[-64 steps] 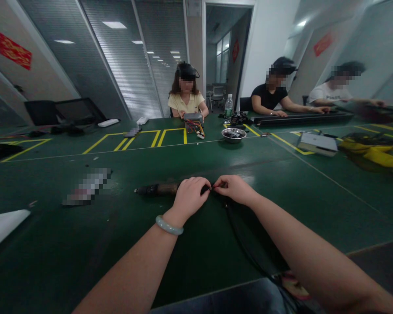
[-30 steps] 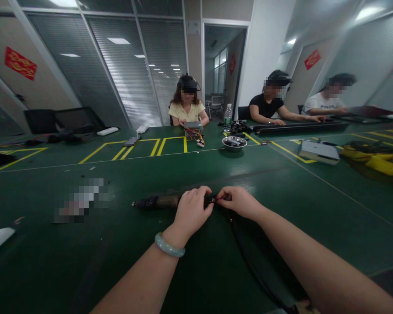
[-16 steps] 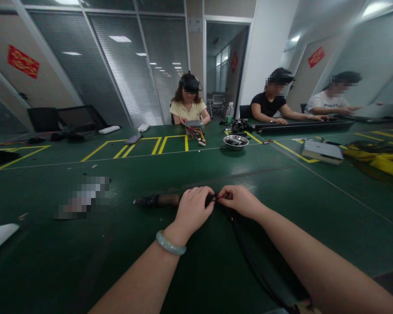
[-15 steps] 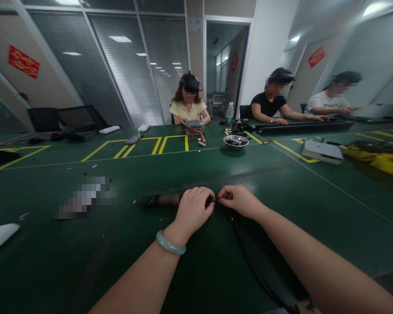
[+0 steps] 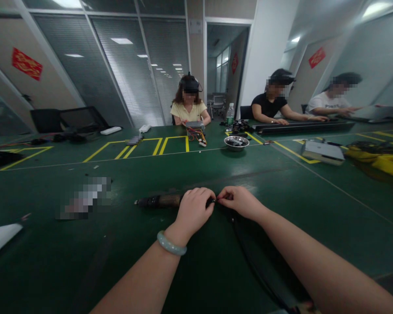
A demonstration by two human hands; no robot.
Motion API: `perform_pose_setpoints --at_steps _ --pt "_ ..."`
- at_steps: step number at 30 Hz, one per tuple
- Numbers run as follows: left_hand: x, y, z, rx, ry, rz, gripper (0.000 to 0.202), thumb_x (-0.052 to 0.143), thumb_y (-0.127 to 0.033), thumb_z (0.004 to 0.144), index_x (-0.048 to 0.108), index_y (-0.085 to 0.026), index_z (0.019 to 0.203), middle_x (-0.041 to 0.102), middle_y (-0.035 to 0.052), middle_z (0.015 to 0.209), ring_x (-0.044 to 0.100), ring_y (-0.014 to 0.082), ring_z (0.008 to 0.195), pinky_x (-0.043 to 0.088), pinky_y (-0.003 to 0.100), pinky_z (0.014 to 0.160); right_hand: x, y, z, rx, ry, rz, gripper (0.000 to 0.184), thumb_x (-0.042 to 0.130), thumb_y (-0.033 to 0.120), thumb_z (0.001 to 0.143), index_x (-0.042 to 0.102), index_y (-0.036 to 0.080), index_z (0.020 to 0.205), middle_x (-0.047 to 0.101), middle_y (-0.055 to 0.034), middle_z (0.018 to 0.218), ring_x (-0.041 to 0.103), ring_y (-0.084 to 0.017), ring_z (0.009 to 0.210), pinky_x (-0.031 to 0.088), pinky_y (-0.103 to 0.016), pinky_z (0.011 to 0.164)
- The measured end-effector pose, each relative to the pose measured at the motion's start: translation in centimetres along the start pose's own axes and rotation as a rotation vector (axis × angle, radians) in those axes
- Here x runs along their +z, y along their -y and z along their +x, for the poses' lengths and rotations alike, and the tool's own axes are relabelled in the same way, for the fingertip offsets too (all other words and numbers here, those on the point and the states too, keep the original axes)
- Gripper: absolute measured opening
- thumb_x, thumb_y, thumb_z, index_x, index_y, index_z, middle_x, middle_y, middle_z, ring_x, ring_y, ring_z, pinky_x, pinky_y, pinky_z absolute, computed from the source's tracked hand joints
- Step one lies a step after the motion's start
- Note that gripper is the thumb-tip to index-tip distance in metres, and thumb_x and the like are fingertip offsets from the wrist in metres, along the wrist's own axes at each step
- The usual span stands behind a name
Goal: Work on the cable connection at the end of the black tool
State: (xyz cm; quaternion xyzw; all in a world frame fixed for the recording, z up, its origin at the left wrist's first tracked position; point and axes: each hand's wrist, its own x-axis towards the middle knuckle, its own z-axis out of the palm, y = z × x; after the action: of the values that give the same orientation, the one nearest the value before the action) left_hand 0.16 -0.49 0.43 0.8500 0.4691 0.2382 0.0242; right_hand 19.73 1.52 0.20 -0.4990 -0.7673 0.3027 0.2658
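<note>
A dark, rod-shaped tool (image 5: 159, 201) lies on the green table (image 5: 170, 174), its tip pointing left. My left hand (image 5: 193, 209), with a pale green bangle on the wrist, is closed around the tool's right end. My right hand (image 5: 239, 201) pinches something small at that same end, fingertips meeting those of the left hand. A black cable (image 5: 249, 253) runs from under my right hand toward me along the table. What the right fingers pinch is too small to name.
A blurred flat object (image 5: 83, 197) lies to the left, with a white sheet (image 5: 0, 235) at the left edge. A metal bowl (image 5: 236, 142), a water bottle (image 5: 229, 116), a grey box (image 5: 322, 151) and yellow items (image 5: 380, 159) lie further off. Three people sit at the far side.
The view has shifted slightly. Both hands stay joined at the tool's right end and nothing on the table has moved.
</note>
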Motion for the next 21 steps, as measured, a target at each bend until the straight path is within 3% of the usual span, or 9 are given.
perform_pose_setpoints --at_steps 6,11,18,21 --pt "0.38 0.17 -0.06 -0.055 -0.068 -0.001 0.021 0.063 -0.024 0.084 0.054 -0.023 0.102 0.064 0.0015 0.098 0.059 0.022 0.094 0.043 0.038 0.084 -0.07 0.17 -0.03 0.001 -0.005 0.004 0.011 0.063 0.025 0.08 0.071 0.021 0.086 0.071 0.0006 0.08 0.062 -0.013 0.07 0.045 -0.022 0.063" --pt "0.35 0.27 -0.13 0.011 -0.037 -0.021 0.012 0.061 -0.022 0.084 0.055 -0.024 0.094 0.063 -0.0005 0.096 0.058 0.0211 0.093 0.042 0.038 0.083 -0.07 0.08 -0.02 -0.002 -0.006 -0.008 0.01 0.064 0.025 0.079 0.071 0.021 0.085 0.071 0.0007 0.079 0.062 -0.013 0.07 0.044 -0.023 0.062" --pt "0.27 0.16 -0.15 -0.056 -0.08 -0.013 0.027 0.064 -0.022 0.082 0.052 -0.023 0.106 0.063 0.0013 0.098 0.059 0.022 0.094 0.043 0.038 0.083 0.05 -0.19 -0.04 -0.011 0.01 0.029 0.011 0.062 0.025 0.08 0.07 0.021 0.086 0.071 0.001 0.081 0.062 -0.013 0.071 0.045 -0.022 0.063" --pt "0.12 0.15 -0.16 -0.006 -0.048 -0.009 0.019 0.063 -0.022 0.082 0.054 -0.024 0.099 0.063 -0.0004 0.098 0.058 0.0211 0.095 0.042 0.038 0.085 0.06 -0.26 -0.03 -0.005 0.004 0.018 0.011 0.063 0.025 0.08 0.071 0.021 0.087 0.071 0.0009 0.081 0.062 -0.013 0.071 0.044 -0.022 0.063"
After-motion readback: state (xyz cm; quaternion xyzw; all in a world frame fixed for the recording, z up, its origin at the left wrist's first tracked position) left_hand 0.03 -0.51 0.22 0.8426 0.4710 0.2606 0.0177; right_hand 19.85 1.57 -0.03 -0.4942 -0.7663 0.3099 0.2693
